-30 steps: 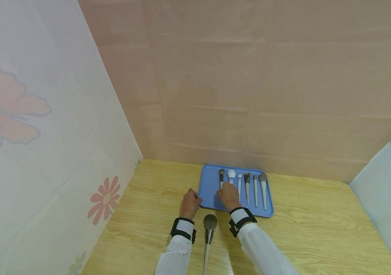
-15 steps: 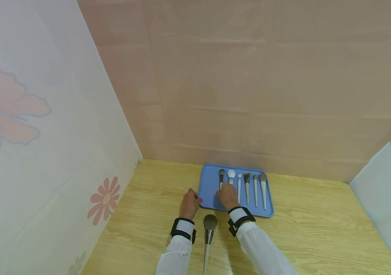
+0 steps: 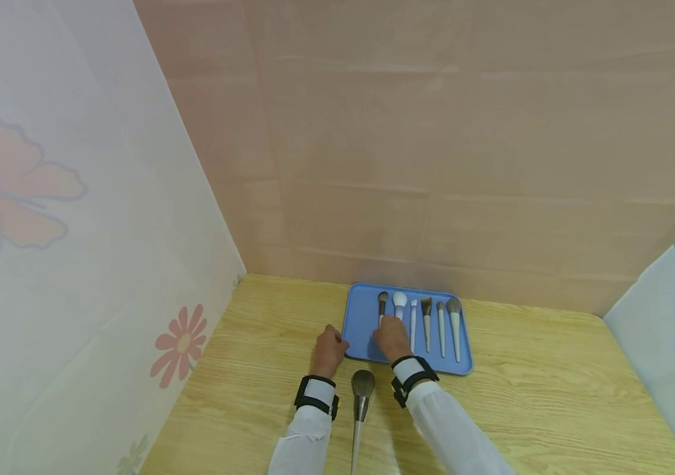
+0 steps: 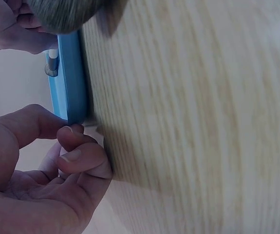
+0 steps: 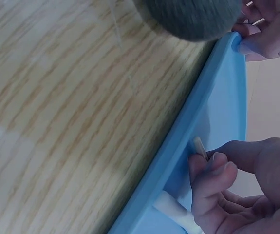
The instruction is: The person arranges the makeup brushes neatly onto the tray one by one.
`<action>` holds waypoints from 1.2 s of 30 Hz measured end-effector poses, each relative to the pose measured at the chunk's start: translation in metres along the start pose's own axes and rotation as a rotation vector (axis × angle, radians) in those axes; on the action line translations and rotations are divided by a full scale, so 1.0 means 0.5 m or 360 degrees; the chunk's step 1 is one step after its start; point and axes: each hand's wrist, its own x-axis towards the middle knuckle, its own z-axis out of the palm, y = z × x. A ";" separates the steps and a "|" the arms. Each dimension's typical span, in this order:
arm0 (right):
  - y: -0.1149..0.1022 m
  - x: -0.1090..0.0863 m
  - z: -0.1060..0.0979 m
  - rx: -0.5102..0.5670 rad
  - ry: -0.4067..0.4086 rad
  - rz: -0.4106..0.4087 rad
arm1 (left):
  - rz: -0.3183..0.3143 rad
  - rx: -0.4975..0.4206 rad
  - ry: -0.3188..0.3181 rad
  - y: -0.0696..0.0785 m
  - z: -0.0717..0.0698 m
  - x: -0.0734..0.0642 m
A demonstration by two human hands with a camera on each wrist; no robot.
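A blue tray (image 3: 361, 326) lies on the table and bears a row of makeup brushes. My left hand (image 3: 329, 353) pinches its near left corner, thumb and index fingertip right at the rim (image 4: 74, 97) in the left wrist view. Over the tray, my right hand (image 3: 393, 338) pinches the pale handle (image 5: 199, 145) of the leftmost makeup brush (image 3: 382, 303), whose dark head points away from me. Beside it is a white-headed brush (image 3: 399, 300), its handle mostly hidden by that hand in the head view.
A large makeup brush (image 3: 363, 386) lies on the wooden table (image 3: 551, 382) between my forearms, bristles toward the tray. Further right in the tray are several brushes, among them an angled one (image 3: 426, 310) and a wide one (image 3: 454, 316). Walls stand behind and at both sides.
My right wrist has shifted slightly left, its fingers staying at the leftmost brush. The left hand keeps its place at the tray's corner.
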 end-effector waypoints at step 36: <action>0.001 0.004 0.006 0.0018 -0.0113 0.0087 | 0.0011 0.0002 0.0010 0.004 -0.001 -0.008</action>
